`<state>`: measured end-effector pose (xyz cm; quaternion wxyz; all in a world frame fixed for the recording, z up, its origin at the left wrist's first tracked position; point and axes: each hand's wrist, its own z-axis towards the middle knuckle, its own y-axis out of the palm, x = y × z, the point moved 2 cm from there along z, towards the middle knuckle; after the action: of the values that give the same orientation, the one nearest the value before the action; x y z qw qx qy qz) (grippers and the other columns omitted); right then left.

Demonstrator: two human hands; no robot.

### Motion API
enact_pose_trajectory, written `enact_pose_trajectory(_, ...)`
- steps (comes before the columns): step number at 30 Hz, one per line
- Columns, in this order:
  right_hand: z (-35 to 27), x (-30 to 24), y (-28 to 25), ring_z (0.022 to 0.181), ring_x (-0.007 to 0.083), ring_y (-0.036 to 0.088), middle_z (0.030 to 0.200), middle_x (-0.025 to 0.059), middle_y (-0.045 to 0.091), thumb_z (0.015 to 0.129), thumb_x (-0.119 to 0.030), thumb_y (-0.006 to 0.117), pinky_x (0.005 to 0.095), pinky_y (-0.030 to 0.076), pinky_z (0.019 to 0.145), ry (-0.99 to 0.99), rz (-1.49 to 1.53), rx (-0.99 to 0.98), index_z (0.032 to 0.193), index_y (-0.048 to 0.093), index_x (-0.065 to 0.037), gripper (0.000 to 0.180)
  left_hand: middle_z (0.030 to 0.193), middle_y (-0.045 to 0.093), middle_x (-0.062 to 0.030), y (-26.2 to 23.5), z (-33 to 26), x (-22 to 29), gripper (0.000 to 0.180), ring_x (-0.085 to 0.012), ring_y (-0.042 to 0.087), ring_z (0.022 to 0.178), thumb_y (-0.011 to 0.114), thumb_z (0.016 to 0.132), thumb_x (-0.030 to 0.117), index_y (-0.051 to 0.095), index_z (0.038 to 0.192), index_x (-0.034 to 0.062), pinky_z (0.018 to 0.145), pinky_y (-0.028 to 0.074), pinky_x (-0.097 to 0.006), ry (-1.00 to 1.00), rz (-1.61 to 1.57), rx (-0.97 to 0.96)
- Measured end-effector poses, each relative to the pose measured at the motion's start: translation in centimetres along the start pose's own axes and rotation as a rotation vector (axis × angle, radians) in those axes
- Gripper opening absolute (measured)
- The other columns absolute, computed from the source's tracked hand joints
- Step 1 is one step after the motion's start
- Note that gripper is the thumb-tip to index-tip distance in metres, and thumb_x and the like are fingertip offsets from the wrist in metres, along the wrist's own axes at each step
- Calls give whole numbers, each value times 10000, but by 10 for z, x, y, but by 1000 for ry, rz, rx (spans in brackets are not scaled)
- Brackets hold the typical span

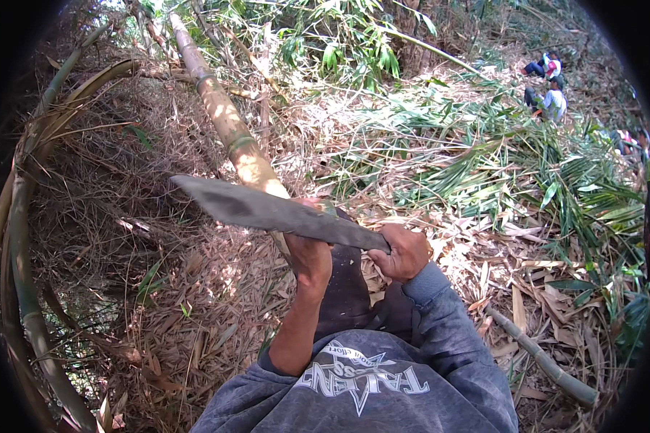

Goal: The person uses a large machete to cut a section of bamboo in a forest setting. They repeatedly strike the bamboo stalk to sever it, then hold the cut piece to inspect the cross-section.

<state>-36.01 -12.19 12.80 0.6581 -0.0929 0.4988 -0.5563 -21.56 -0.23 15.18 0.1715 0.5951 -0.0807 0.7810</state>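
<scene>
Bamboo pole (232, 130): a thick yellow-green culm is running from the person's lap up and away toward the top of the picture, lying tilted over dry leaf litter; its near end is disappearing behind the left hand.
Left hand (309, 256): it is wrapping closed around the near end of the bamboo pole, forearm bare, and is steadying it.
Blade (274, 213): a long, dull grey chopping knife is crossing the picture from right to left, its tip reaching out past the pole on the left side; it is sitting in front of the pole just above the left hand, though whether the edge is touching the bamboo cannot be told.
Right hand (404, 251): it is clenching the blade's handle in a closed fist.
Progress: the visible length of pole is looking smooth and free of side branches, so trimming appears largely done there; no finished cut is showing at the near end, so that part seems to be left.
Ground (195, 303): dry bamboo leaves and husks are covering it, with another cut pole (542, 361) lying at the lower right.
Surroundings: curved stems (22, 238) are arching on the left, and green cut foliage (527, 166) is piling on the right.
Other people (552, 97): they are sitting well apart at the upper right.
</scene>
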Motion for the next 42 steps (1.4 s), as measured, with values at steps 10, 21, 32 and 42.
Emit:
enact_pose_trajectory(10, -164, 131, -16, 515, 363, 501, 579, 233, 544, 971, -482, 355, 484, 386, 561, 885, -43, -51, 697, 601, 49, 646, 753, 559, -43, -18, 30, 53, 398, -113, 514, 521, 338, 981, 436, 525, 1040, 90, 408, 370, -213, -368, -407, -88)
enact_pose_trajectory(21, 6, -30, -15, 476, 279, 539, 580, 117, 500, 835, -515, 626, 383, 412, 433, 7, 95, 99, 678, 530, -51, 498, 794, 528, -9, 2, 10, 22, 419, -71, 499, 631, 433, 972, 444, 537, 1010, 41, 537, 419, -217, -102, -194, 50)
enact_pose_trajectory(32, 13, -40, -6, 492, 305, 550, 595, 120, 495, 819, -565, 622, 398, 428, 452, -21, 101, 57, 680, 526, -42, 550, 797, 527, -22, 3, 3, 34, 393, -85, 538, 700, 414, 1002, 378, 556, 990, 12, 629, 454, -241, -39, -74, 15)
enact_pose_trajectory(42, -9, 7, 16, 631, 336, 612, 705, 162, 598, 860, -470, 590, 438, 473, 541, 147, 58, -104, 817, 610, -47, 426, 819, 565, -78, -9, 6, 22, 338, -127, 582, 689, 348, 991, 266, 556, 972, 0, 577, 484, -257, 344, 251, 18)
